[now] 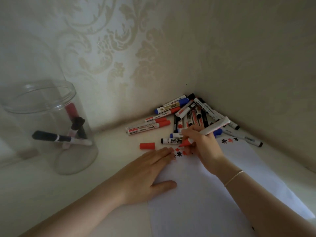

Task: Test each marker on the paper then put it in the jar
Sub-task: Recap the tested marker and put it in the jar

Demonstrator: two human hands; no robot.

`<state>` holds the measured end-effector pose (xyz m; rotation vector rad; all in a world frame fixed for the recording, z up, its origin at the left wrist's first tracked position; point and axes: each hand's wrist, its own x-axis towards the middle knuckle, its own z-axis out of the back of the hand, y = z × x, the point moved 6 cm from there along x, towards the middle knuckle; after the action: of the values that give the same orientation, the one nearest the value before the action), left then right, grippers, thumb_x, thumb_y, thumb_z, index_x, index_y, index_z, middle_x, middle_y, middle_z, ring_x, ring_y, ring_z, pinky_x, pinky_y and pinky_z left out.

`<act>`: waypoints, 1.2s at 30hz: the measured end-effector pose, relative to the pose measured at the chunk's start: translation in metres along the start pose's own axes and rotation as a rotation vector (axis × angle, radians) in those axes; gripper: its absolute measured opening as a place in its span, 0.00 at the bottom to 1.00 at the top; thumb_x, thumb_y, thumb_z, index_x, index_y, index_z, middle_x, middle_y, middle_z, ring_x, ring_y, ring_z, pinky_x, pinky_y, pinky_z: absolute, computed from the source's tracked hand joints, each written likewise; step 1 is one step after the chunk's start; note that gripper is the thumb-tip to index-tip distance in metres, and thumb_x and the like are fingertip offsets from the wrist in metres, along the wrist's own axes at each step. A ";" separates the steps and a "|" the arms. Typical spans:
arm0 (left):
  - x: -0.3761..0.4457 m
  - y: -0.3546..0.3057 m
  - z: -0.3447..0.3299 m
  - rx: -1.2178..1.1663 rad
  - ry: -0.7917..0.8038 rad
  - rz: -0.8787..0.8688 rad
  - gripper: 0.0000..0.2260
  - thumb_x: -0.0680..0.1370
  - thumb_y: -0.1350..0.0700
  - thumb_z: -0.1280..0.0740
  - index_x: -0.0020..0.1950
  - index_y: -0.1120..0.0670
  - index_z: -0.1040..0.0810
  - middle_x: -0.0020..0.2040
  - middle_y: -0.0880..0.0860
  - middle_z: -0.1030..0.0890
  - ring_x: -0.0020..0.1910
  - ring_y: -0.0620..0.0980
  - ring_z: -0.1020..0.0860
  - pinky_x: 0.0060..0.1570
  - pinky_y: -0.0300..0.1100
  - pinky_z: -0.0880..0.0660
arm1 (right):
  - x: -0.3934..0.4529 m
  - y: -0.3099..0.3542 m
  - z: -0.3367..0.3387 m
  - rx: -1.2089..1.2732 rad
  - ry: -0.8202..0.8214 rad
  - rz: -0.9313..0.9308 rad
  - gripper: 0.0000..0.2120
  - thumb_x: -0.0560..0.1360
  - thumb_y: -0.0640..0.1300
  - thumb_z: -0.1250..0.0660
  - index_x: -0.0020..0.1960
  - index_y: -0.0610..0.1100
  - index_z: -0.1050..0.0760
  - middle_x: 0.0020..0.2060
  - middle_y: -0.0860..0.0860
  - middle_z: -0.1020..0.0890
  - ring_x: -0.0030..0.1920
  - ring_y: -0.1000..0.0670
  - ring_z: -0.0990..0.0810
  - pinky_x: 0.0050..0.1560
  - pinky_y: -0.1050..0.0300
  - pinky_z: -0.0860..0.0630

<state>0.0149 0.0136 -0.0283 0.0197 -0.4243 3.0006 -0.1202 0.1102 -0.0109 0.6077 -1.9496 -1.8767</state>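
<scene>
We take the paper point(213, 194) as our landmark. It lies flat on the white surface point(111, 139), one end reaching toward the corner of the walls, where the pile of untested markers point(189, 112) is heaped just beyond it, within easy reach of the writing hand.

Our left hand point(148, 170) lies flat on the paper's left edge, fingers straight and together, thumb spread onto the sheet. It holds nothing; we judge it is there to pin the paper so the strokes do not drag it.

Our right hand point(200, 142) is curled round a red marker point(208, 132) in a writing grip, barrel slanting up and away toward the corner, red tip down on the far end of the paper among the red and black test marks point(181, 153). Another row of marks sits farther along that end.

The marker's red cap point(147, 145) lies off the paper, just beyond its far left corner, apart from the pile so it can be found again, we suppose.

The jar point(51, 127) stands well to the left of the paper, open-mouthed, with a few tested markers already leaning inside. We judge the test stroke is in hand; capping and dropping into the jar are not yet done.
</scene>
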 end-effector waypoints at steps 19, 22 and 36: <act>0.005 0.007 -0.002 0.015 -0.023 0.006 0.39 0.72 0.28 0.49 0.78 0.45 0.55 0.77 0.41 0.55 0.74 0.34 0.60 0.71 0.33 0.63 | -0.007 -0.003 -0.001 -0.431 -0.258 0.217 0.19 0.69 0.31 0.36 0.27 0.43 0.42 0.22 0.50 0.36 0.22 0.56 0.38 0.23 0.66 0.40; 0.005 0.007 0.000 0.003 -0.031 0.007 0.39 0.72 0.28 0.49 0.78 0.44 0.55 0.77 0.40 0.54 0.73 0.33 0.60 0.71 0.32 0.63 | -0.005 -0.004 0.001 -0.374 -0.249 0.205 0.20 0.68 0.30 0.35 0.25 0.43 0.41 0.19 0.54 0.36 0.20 0.56 0.38 0.22 0.66 0.40; 0.006 0.008 0.003 -0.012 -0.081 -0.004 0.39 0.71 0.28 0.46 0.77 0.43 0.51 0.77 0.38 0.51 0.70 0.29 0.57 0.67 0.27 0.63 | -0.005 -0.006 0.000 -0.398 -0.245 0.190 0.12 0.68 0.32 0.34 0.28 0.36 0.34 0.23 0.43 0.30 0.24 0.50 0.32 0.26 0.58 0.35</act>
<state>0.0085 0.0062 -0.0275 0.1411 -0.4490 3.0013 -0.1160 0.1131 -0.0165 0.0760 -1.6248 -2.2076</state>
